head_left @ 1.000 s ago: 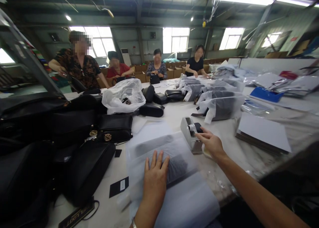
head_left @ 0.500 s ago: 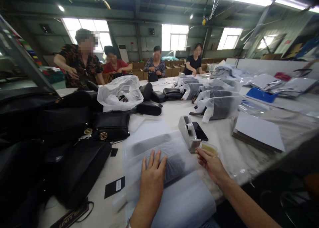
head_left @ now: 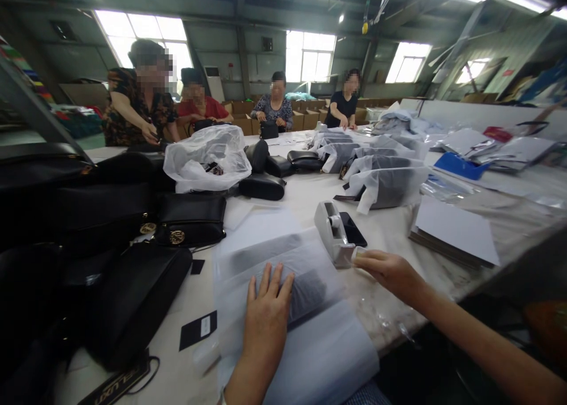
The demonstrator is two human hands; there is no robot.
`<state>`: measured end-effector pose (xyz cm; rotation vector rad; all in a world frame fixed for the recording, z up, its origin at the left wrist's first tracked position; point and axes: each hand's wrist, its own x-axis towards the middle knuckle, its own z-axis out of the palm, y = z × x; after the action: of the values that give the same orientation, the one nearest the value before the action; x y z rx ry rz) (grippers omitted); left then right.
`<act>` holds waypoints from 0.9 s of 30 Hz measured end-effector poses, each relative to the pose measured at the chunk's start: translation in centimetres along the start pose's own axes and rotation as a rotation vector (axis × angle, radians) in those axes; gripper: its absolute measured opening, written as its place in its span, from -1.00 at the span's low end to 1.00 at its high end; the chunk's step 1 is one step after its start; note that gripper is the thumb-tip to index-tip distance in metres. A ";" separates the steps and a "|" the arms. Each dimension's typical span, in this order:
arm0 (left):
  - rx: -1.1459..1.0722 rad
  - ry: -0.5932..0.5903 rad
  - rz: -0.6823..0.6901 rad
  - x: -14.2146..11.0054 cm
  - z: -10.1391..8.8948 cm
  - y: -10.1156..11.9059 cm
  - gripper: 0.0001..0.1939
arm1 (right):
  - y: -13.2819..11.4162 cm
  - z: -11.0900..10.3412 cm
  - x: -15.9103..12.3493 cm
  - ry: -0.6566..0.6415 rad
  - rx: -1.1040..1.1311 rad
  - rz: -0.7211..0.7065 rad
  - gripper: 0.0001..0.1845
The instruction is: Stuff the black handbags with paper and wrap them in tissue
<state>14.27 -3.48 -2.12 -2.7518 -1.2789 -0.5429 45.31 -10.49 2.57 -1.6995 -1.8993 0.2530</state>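
Note:
My left hand (head_left: 268, 313) lies flat with fingers spread on a translucent white wrapping sheet (head_left: 248, 281). A dark, flat item (head_left: 308, 293) shows through the sheet under and beside the fingers. My right hand (head_left: 385, 270) is closed, its fingers pressed together by the front end of a grey tape dispenser (head_left: 332, 234). At those fingertips shows the pale rim of a small dish (head_left: 357, 252), mostly covered by the hand. Whether the fingers hold tape or grip the dish is hidden. A black phone (head_left: 353, 229) lies beside the dispenser.
Black handbags (head_left: 190, 219) crowd the left, with a black tag (head_left: 198, 330) nearby. A clear plastic bag (head_left: 208, 157) and several wrapped bags (head_left: 390, 186) stand farther back. White boards (head_left: 456, 231) are stacked at right, near the table edge. Several people work across the table.
My right hand has turned and moved over the small dish with yellowish contents, now mostly covering it. My left hand stays on the sheet. The view has shifted slightly.

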 end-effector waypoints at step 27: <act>0.072 0.036 0.019 0.1 0.6 -0.2 -0.52 | -1.2 3.9 20.0 -0.341 -0.527 -0.156 -0.72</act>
<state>14.38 -3.15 -2.64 -2.6803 -1.2387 -0.5316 41.72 9.31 5.67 -1.9125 -2.5059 -0.0305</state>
